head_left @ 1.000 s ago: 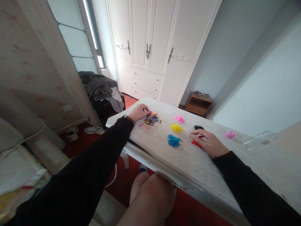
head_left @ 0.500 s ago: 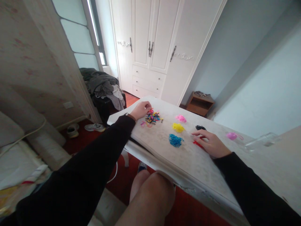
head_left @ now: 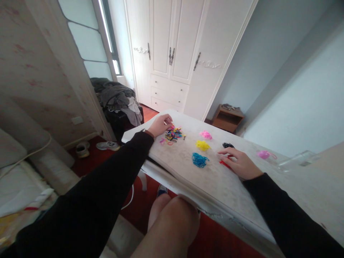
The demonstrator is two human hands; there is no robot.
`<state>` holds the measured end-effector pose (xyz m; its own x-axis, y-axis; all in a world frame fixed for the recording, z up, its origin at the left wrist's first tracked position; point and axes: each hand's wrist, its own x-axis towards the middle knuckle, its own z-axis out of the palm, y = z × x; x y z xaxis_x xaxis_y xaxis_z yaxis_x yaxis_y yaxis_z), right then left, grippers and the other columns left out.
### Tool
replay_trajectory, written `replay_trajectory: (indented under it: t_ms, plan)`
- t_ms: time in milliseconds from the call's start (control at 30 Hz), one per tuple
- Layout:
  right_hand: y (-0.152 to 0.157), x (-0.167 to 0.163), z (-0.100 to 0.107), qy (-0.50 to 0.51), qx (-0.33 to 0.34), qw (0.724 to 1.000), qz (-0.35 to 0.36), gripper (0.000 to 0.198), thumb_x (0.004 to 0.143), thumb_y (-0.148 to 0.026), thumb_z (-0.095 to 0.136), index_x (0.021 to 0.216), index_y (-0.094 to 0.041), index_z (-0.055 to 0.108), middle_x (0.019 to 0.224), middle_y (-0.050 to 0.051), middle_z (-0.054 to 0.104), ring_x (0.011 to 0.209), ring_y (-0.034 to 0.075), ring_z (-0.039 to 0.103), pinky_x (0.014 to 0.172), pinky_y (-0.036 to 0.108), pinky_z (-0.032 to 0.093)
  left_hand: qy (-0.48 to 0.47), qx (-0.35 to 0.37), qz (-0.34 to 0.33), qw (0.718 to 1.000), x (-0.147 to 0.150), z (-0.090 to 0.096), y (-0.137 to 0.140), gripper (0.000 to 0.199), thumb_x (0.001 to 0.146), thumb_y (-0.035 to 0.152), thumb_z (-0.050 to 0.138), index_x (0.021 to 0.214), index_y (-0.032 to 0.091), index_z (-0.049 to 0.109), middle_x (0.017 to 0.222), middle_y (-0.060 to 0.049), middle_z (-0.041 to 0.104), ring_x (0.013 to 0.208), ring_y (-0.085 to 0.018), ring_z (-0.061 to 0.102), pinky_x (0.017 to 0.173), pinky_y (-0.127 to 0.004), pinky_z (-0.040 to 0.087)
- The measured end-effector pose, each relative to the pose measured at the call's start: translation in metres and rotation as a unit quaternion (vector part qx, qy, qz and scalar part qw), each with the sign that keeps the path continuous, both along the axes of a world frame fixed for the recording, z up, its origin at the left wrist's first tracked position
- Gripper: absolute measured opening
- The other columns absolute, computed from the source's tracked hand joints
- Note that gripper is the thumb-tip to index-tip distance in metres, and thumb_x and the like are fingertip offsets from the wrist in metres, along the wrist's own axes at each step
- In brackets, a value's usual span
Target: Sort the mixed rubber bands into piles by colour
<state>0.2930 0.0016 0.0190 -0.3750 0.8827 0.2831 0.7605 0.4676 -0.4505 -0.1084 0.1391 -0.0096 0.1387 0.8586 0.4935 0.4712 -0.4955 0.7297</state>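
My left hand [head_left: 161, 124] is at the far left of the white table, its curved fingers apart at the edge of a mixed pile of small coloured rubber bands [head_left: 175, 134]. No band shows clearly between the fingertips. My right hand [head_left: 243, 164] hovers low over red rubber bands [head_left: 224, 163], thumb and forefinger apart, partly covering them. Beyond it lies a black bunch of bands [head_left: 228, 145]. Between my hands, sorted by colour, are pink bands [head_left: 206, 135], yellow bands [head_left: 202, 145] and blue bands [head_left: 199, 160].
On the right of the table [head_left: 185, 175] are a pink pouch-like item [head_left: 263, 154] and a clear container [head_left: 298, 160] lying on its side. A wardrobe [head_left: 163, 50] stands behind. Clothes [head_left: 115, 95] are heaped at the left, and my knees are below the table's edge.
The fingers of my left hand have shifted slightly at the mixed pile; the red band by their tips no longer stands out. My right hand has hardly moved.
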Motion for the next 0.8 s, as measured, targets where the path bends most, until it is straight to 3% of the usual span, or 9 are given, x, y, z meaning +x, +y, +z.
replay_trajectory:
  t_ms: [800]
  plan:
    - [0.0011,-0.0001,0.0007,-0.008,0.026,0.999,0.031,0.025,0.091,-0.038,0.062,0.101,-0.022,0.079,0.108,0.012,0.081,0.103,0.032,0.074,0.090,0.051,0.060,0.016,0.031,0.011,0.999,0.0001,0.0057,-0.0048,0.015,0.069,0.020,0.080,0.069,0.016,0.065,0.067,0.000,0.067,0.065,-0.014,0.059,0.066,-0.027,0.046]
